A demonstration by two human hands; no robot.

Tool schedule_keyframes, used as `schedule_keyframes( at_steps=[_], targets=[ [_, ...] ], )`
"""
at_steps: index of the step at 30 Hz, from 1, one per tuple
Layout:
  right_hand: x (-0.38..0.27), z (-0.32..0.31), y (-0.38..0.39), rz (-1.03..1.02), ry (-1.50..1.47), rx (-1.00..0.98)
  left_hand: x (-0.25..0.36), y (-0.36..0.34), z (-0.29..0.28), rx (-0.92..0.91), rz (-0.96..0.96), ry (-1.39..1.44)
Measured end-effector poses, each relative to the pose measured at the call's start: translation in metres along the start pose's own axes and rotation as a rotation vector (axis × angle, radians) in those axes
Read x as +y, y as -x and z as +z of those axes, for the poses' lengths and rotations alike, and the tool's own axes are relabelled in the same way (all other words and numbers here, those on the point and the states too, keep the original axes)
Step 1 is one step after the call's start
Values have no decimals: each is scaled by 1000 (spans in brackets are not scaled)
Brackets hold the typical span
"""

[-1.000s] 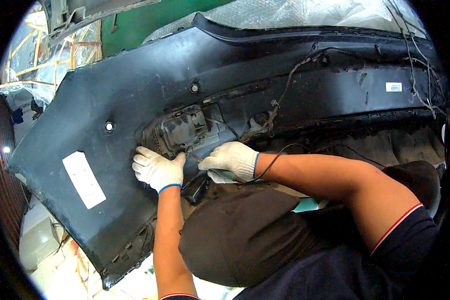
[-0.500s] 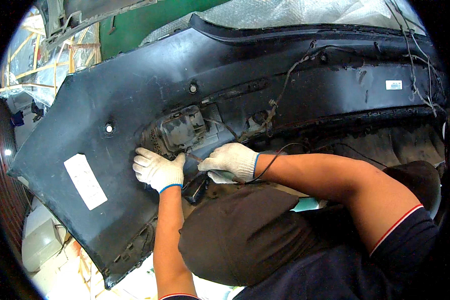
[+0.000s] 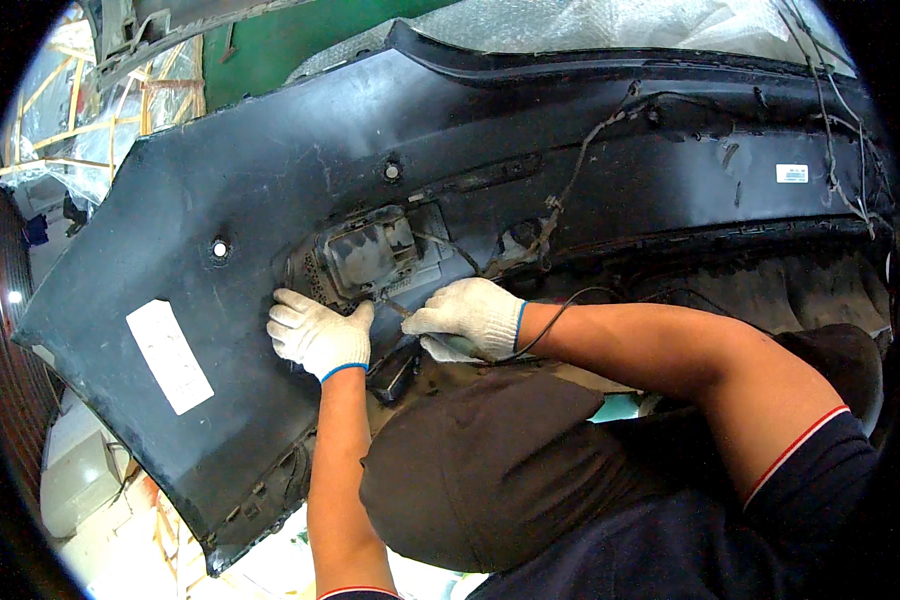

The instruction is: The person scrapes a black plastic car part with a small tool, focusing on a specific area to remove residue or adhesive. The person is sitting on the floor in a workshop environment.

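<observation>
A large dark bumper cover [image 3: 250, 200] lies with its inner side up. A dusty black rectangular module [image 3: 370, 255] is mounted on it. Below the module's left end, my left hand [image 3: 320, 335], in a white knit glove, lies with its fingers spread on the bumper. My right hand [image 3: 470, 318], gloved the same way, is closed round a slim tool with a greenish handle [image 3: 462, 348]. Its thin shaft [image 3: 398, 307] points at the module's lower edge. A black cord [image 3: 548, 318] appears to run from the handle. The exact tool kind cannot be made out.
A wiring harness [image 3: 580, 165] runs along the bumper; more wires [image 3: 830, 130] hang at the far right. A white paper label [image 3: 170, 357] is on the left panel. A dark cap [image 3: 480, 470] hides the near middle. Wrapped wooden crates [image 3: 80, 110] stand at the back left.
The view has shifted slightly. Both hands stay by the module, the left flat on the bumper and the right still round the tool.
</observation>
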State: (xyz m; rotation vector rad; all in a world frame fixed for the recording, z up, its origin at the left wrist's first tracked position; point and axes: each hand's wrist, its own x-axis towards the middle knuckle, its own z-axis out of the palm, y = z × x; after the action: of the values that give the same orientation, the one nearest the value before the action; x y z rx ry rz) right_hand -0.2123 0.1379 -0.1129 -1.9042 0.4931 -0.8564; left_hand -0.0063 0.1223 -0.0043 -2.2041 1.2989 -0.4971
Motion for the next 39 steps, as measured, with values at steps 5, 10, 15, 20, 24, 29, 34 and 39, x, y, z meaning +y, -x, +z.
schedule_keyframes(
  at_steps=[5, 10, 15, 20, 24, 29, 34, 39],
  targets=[
    [3, 0, -1, 7, -32, -1, 1, 1, 5, 30, 4, -15],
    [3, -1, -1, -45, -29, -35, -1, 2, 1, 25, 8, 58],
    [0, -4, 0, -52, 35, -29, 1, 5, 1, 20, 18, 50],
    [4, 3, 2, -61, 29, 7, 6, 4, -5, -45, -5, 15],
    [0, -2, -1, -47, 75, -45, 8, 4, -9, -94, -15, 24],
    [-6, -14, -10, -61, 70, -37, 8, 4, -7, -71, -15, 15],
    [-4, -14, -10, -64, 62, -40, 6, 5, -5, -27, -8, 27],
    [-2, -9, -10, -53, 56, -25, 4, 6, 6, 86, 21, 18]
  ],
)
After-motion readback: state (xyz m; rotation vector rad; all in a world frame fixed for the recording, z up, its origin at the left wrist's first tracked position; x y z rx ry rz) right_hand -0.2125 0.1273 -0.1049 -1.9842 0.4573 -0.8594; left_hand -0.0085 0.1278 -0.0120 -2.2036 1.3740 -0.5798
